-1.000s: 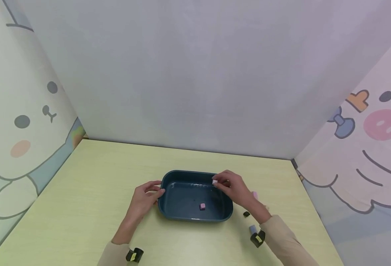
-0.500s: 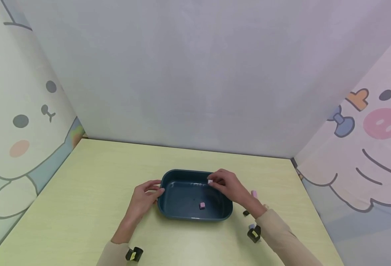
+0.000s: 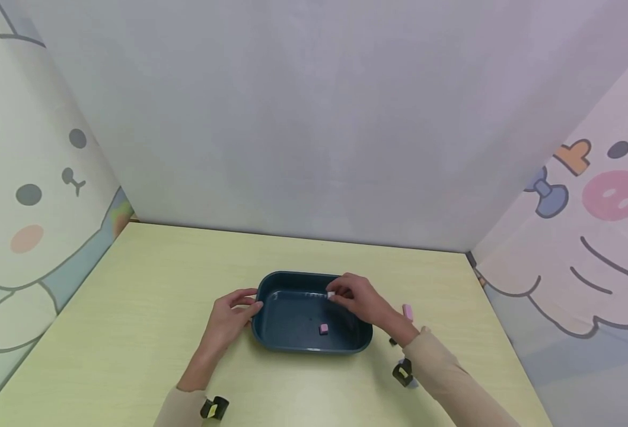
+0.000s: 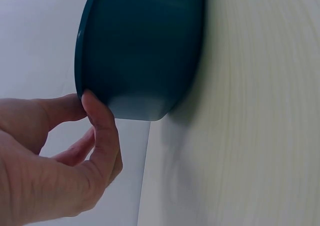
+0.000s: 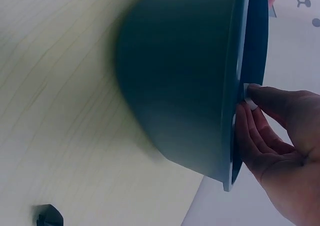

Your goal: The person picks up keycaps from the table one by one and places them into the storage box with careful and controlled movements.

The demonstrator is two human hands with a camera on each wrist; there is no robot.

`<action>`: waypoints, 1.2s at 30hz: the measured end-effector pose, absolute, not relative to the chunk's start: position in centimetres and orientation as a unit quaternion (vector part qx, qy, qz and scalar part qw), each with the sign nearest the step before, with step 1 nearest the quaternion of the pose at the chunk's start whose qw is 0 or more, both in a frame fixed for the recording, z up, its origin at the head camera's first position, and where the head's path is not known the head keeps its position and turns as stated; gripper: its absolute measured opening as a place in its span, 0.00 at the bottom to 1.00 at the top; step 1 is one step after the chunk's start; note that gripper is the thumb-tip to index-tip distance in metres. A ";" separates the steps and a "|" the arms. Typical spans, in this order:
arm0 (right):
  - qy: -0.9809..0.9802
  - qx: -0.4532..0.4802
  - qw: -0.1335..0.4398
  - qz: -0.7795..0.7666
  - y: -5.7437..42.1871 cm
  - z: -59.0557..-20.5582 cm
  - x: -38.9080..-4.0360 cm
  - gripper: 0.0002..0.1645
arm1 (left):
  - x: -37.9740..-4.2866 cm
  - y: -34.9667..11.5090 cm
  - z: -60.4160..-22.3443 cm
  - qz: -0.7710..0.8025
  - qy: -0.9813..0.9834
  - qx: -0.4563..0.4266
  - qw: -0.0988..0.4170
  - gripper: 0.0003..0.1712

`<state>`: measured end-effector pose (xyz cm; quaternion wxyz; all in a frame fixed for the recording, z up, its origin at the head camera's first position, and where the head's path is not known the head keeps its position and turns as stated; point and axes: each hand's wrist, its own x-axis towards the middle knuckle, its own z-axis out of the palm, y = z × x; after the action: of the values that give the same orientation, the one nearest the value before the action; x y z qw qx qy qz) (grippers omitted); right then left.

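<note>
A dark teal basin (image 3: 292, 317) with a rounded rim stands on the table, and a small pink cube (image 3: 323, 329) lies on its floor. At the basin's left end, my left hand (image 3: 227, 319) pinches the rim between thumb and fingers; the left wrist view shows this hand (image 4: 65, 173) from the side. Over the basin's far right part, my right hand (image 3: 360, 299) holds a small white cube (image 3: 330, 295) by its fingertips. In the right wrist view the white cube (image 5: 248, 94) is partly hidden by the thumb and the basin's edge.
Right of the basin, on the pale yellow table (image 3: 185, 261), lie a pink block (image 3: 407, 311), a small black piece (image 3: 393, 341) and a bluish block (image 3: 413, 384) partly covered by the right wrist's device. A grey-white curtain (image 3: 303, 148) rises behind the table.
My right hand has moved left and slightly down over the basin, carrying the white cube. My left hand stays on the rim, and the pink cube still lies in the basin.
</note>
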<state>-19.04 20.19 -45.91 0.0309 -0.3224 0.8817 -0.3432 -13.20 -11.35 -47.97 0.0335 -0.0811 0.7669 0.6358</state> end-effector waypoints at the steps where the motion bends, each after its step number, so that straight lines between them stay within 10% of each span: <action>1: 0.884 -0.322 0.033 -0.338 20.1 -46.0 -19.1 0.11 | -13.2 -11.3 -48.0 0.636 0.767 -0.082 0.034 0.21; 36: 0.897 -0.335 0.103 -0.270 17.8 -46.2 -19.4 0.10 | -13.2 -11.4 -47.9 0.633 0.769 -0.080 0.036 0.20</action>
<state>-19.39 17.85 -46.18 0.1030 -0.3355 0.8967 -0.2696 -13.18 -11.38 -47.93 0.0361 -0.0798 0.7692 0.6330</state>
